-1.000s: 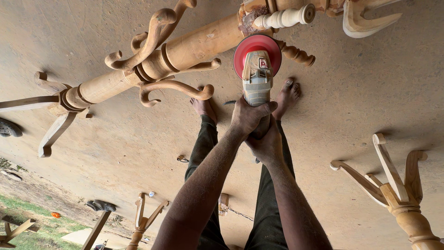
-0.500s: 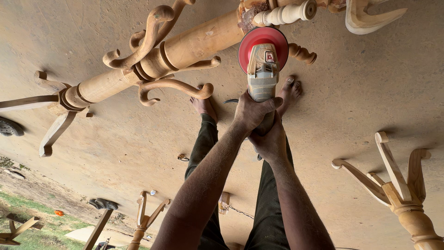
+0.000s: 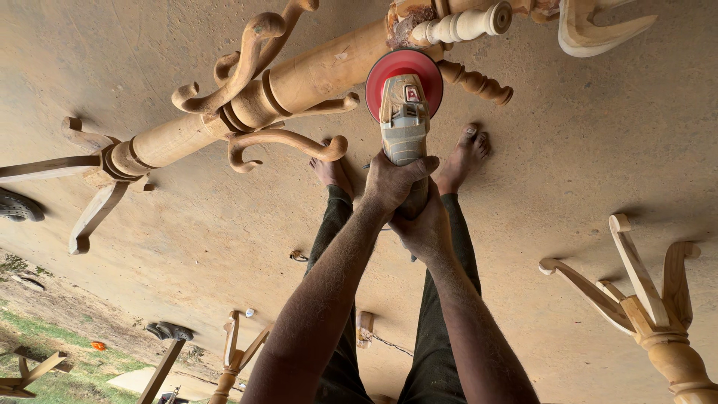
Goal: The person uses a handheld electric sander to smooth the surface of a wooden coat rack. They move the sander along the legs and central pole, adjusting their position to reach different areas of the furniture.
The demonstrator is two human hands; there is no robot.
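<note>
Both my hands grip a grey angle grinder (image 3: 404, 123) with a red sanding disc (image 3: 404, 75). My left hand (image 3: 395, 178) wraps the grinder's body just behind the head. My right hand (image 3: 426, 228) holds the rear handle below it. The disc sits against a turned wooden coat-stand post (image 3: 314, 75) lying across the top of the view, close to a pale turned spindle (image 3: 464, 24). Curved wooden hooks (image 3: 288, 141) stick out from the post near the disc. My bare feet (image 3: 465, 157) stand on the ground behind the grinder.
The ground is dusty concrete (image 3: 568, 150). Another wooden stand with curved arms (image 3: 643, 299) lies at the lower right. A smaller wooden stand (image 3: 233, 359) stands at the bottom left by dark sandals (image 3: 170, 331). Grass (image 3: 45, 359) borders the far left corner.
The grinder and both hands have shifted slightly up and to the right along the post, the disc now closer to the pale spindle. My grip is unchanged.
</note>
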